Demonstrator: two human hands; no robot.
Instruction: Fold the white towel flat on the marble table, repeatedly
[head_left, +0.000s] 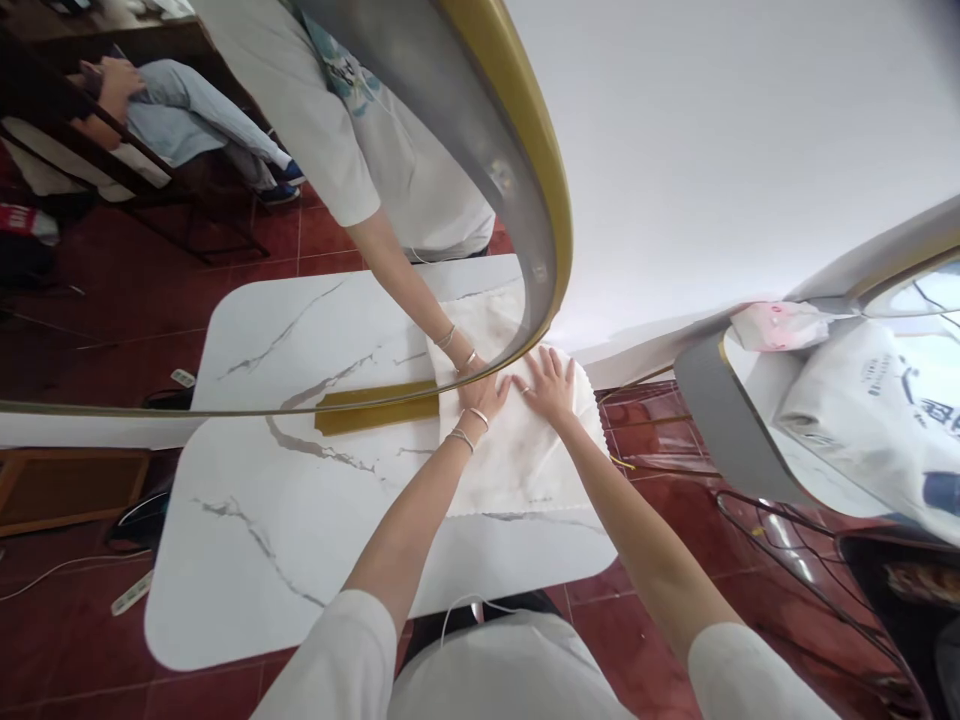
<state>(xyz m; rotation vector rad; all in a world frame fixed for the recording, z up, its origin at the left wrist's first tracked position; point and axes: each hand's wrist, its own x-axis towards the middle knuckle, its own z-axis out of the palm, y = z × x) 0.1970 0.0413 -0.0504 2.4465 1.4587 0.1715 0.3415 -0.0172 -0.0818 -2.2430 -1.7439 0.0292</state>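
Note:
A white cloth (510, 470) with a scalloped edge lies slightly creased on the marble-patterned table at the foot of the mirror (556, 180). My left hand (482, 396), with bracelets at the wrist, rests flat on the cloth against the mirror's lower edge, its fingertips partly hidden. To its right, my right hand (549, 388) presses on the cloth with fingers spread and a ring on one finger. Neither hand grips anything. The mirror repeats the cloth and one arm.
The white table (247, 590) has rounded corners, and a gold strip (375, 412) sits at the mirror's base. On the right, a second table (847, 490) holds a white printed bag (862, 400) and a pink-and-white packet (780, 326). A seated person (180, 115) appears in the mirror.

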